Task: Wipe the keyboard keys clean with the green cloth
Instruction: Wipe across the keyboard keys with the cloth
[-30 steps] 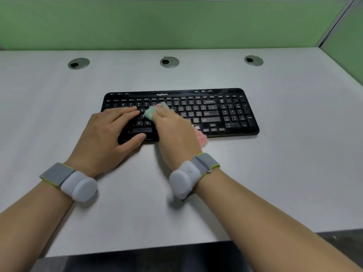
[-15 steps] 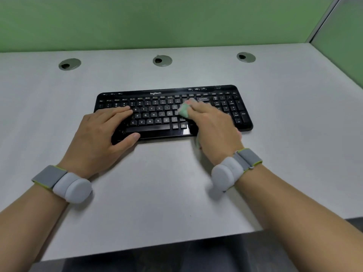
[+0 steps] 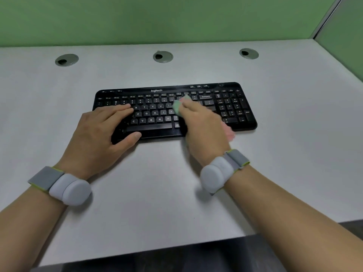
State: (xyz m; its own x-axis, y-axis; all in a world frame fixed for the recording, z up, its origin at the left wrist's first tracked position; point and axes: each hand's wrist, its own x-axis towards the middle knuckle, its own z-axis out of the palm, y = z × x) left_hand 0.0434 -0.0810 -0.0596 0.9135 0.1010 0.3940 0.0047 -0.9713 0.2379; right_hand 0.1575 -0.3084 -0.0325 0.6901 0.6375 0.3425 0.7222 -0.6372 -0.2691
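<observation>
A black keyboard [image 3: 229,107] lies flat in the middle of the grey desk [image 3: 176,183]. My right hand [image 3: 202,126] presses a small pale green cloth [image 3: 178,107] onto the keys right of centre, near the K key; only the cloth's front bulge shows past my fingers. A pinkish patch shows under the heel of that hand at the keyboard's front edge. My left hand [image 3: 102,134] lies flat over the keyboard's left end, fingers spread on the keys, thumb at the front edge. It hides the left keys.
Three round cable grommets [image 3: 163,56] sit in a row at the back of the desk. Green partition walls stand behind and to the right. The desk's front edge runs just below my forearms. Both wrists wear grey bands.
My right hand slid the cloth rightward along the keys from left of centre to right of centre. My left hand stayed on the keyboard's left end. The view shifted slightly.
</observation>
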